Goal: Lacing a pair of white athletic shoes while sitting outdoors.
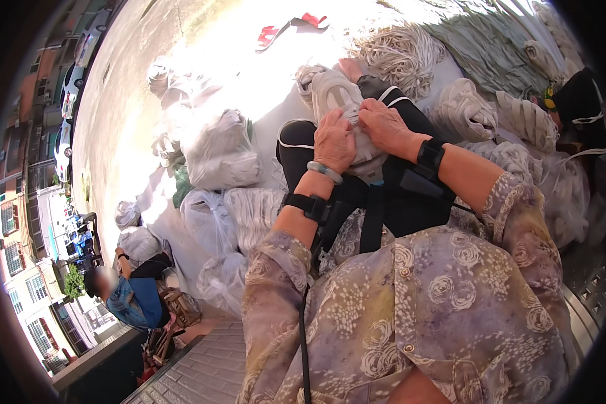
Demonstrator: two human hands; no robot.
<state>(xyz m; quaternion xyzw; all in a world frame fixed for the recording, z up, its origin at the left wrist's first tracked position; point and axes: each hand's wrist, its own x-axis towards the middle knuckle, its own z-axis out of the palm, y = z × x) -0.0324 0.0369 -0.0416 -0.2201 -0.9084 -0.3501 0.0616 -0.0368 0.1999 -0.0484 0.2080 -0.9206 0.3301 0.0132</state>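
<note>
On my lap, between my knees, lies a coiled bundle of whitish flat straps (337,94). My left hand (334,143) is closed at its near left side, fingers curled against the straps. From the right, my right hand (386,129) pinches the same bundle, thumb and fingertips pressed together. The two hands are close together but apart. What exactly sits between the fingertips is too small to make out. The bundle's lower end rests against my dark trousers and a dark bag (421,192).
Plastic-wrapped white bundles (222,151) stand on the left, more strap coils (463,111) on the right. A loose heap of pale straps (400,57) lies ahead, near red-and-white sandals (293,30). Another person (138,296) sits at lower left; dark clothing of someone else (579,108) shows far right.
</note>
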